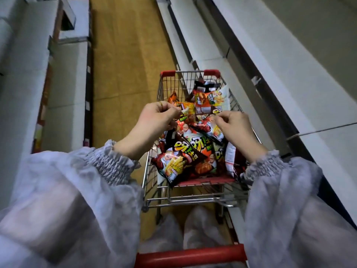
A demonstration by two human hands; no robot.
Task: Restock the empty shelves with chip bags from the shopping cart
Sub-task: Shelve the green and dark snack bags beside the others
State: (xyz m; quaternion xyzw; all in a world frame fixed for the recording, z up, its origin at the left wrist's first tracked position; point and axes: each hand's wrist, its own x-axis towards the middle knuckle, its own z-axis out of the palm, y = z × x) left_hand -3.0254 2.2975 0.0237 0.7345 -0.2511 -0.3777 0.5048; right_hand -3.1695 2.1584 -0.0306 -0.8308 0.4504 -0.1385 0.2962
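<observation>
A wire shopping cart with red trim stands in the aisle below me, holding several orange, red and dark chip bags. My left hand hovers over the cart's left side and pinches the top edge of an orange chip bag. Over the right side, my right hand pinches the top of a red and white chip bag. Both bags still lie among the pile.
Bare white shelves run along the right, close beside the cart. More white shelving lines the left, with some stock at its far end. The tan floor stretches ahead. The cart's red handle is at the bottom.
</observation>
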